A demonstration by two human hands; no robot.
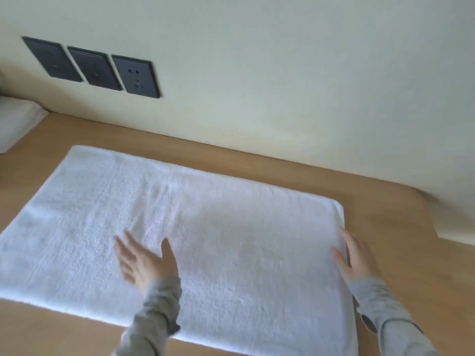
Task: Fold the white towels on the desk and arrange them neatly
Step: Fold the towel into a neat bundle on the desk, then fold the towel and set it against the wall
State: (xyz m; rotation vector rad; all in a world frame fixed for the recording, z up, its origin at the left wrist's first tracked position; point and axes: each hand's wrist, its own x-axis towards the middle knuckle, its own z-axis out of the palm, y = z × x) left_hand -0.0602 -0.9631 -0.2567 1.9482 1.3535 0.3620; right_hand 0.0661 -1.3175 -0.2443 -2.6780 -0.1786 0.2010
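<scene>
A large white towel (205, 227) lies spread flat on the wooden desk (385, 201), filling most of the near half of the view. My left hand (144, 260) rests palm down on the towel's middle-left, fingers spread and blurred. My right hand (354, 258) lies flat along the towel's right edge, fingers straight and pointing away from me. Neither hand grips the cloth. Both wrists are in grey sleeves.
A stack of folded white towels (15, 124) sits at the far left of the desk. Three dark wall sockets (95, 68) are set in the cream wall behind. The wall juts out over the desk at the right (455, 227).
</scene>
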